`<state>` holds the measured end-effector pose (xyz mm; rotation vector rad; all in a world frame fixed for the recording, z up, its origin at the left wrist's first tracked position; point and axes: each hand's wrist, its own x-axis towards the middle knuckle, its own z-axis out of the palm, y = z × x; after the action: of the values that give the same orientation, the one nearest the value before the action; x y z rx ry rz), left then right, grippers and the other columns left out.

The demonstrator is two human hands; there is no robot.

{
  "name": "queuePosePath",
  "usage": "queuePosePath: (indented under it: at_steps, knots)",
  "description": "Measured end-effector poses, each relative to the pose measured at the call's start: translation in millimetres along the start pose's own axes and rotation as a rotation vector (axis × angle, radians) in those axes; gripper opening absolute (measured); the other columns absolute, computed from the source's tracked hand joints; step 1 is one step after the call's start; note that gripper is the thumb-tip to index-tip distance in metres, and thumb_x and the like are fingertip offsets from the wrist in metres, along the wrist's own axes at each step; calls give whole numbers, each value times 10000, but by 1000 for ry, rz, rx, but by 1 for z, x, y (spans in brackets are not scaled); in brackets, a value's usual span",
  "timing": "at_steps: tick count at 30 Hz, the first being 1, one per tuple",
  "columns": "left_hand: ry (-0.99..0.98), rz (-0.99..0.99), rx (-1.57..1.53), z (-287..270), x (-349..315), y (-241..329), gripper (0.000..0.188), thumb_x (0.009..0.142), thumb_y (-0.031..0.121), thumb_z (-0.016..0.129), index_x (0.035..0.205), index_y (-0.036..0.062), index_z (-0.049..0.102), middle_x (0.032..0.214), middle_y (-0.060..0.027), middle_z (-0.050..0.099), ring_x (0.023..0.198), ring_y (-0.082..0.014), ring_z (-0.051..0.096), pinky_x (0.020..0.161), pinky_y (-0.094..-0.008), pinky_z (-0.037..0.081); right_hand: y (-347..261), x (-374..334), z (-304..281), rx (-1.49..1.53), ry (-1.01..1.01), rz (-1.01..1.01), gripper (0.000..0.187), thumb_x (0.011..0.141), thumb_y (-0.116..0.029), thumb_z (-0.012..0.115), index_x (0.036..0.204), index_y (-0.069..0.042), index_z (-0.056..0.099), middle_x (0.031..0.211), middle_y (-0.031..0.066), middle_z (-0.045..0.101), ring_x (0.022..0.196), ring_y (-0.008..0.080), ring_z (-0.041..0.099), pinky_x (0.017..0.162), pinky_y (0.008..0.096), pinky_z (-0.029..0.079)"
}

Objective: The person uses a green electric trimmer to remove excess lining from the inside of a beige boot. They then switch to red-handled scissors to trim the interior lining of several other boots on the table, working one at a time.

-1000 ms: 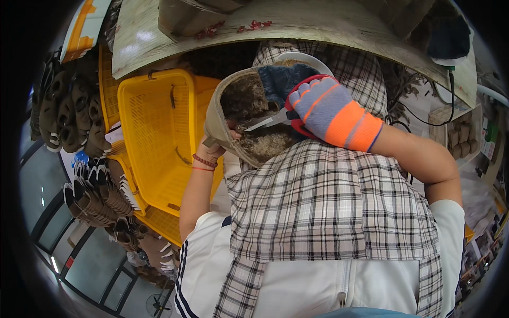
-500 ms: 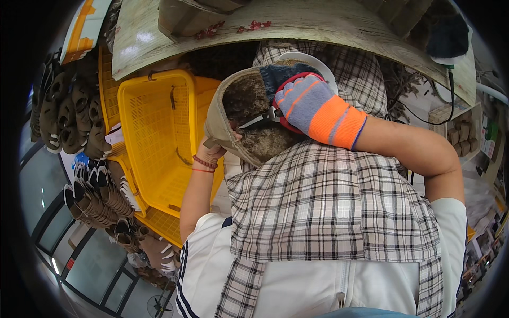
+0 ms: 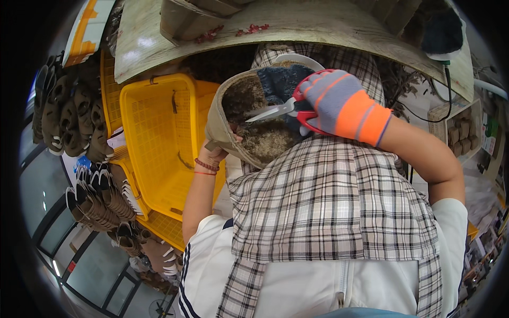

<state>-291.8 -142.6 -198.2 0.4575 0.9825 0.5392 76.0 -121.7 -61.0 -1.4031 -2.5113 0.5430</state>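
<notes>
In front of my lap is a tan fabric piece (image 3: 217, 119), bowl-like, lined with brown fur and a dark blue patch. My left hand (image 3: 214, 152), bare with a beaded bracelet, grips its left side, the fingertips curled over onto the lining. My right hand (image 3: 334, 100), in a grey and orange knit glove, is closed round the red handles of a pair of scissors (image 3: 280, 109). Their silver blades point left over the fur in the opening; one blade looks smeared. Whether the tips touch the fur I cannot tell. The piece rests against my checked apron (image 3: 307, 206).
Yellow plastic crates (image 3: 154, 143) stand close on the left. Brown shoe parts (image 3: 79, 116) hang beyond them in bunches. A pale wooden tabletop (image 3: 297, 26) crosses ahead, with another tan piece (image 3: 196, 18) on it. A dark cable (image 3: 449, 95) hangs at the right.
My right hand has moved right with the scissors, drawing the blades back from the left inner wall. More of the blue patch shows. My left hand and the piece stay nearly in place.
</notes>
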Motion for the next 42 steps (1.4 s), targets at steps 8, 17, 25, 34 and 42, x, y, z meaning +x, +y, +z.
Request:
queuePosePath:
  at_steps: [8,17,25,34,42]
  knots:
    - [-77,48,-46,72,15,58,322,799,135,645,1100,38,586,1059,-96,616,940,-208,614,791,-341,530,-39,-11,-10,1173,211,408,442,736,-215,753,1045,34,558,831,98,649,747,129,616,688,250,511]
    - [-726,368,1059,277,82,163,230,793,71,623,995,-40,615,979,-26,637,837,-62,528,746,-250,458,-20,-46,-72,930,836,262,465,748,-169,722,1107,26,502,942,133,627,834,174,600,753,305,484]
    - [14,1742,1498,370,157,251,280,839,248,586,1063,86,633,1105,-110,578,1094,-274,491,920,-368,388,69,-103,-120,526,1182,553,323,753,-30,662,1051,18,548,954,76,628,854,147,589,774,286,472]
    - [-89,1155,1851,398,191,271,472,809,536,529,1100,181,638,1059,-71,603,1137,-242,448,932,-386,358,191,-107,-158,856,840,420,331,713,-41,705,1015,12,579,897,40,636,802,112,578,729,277,483]
    - [-156,1100,1708,392,199,272,476,778,543,578,1072,174,645,1075,-97,577,1104,-262,474,943,-378,366,210,-50,-132,653,1141,234,321,653,-44,749,925,36,599,837,45,634,763,132,564,708,284,464]
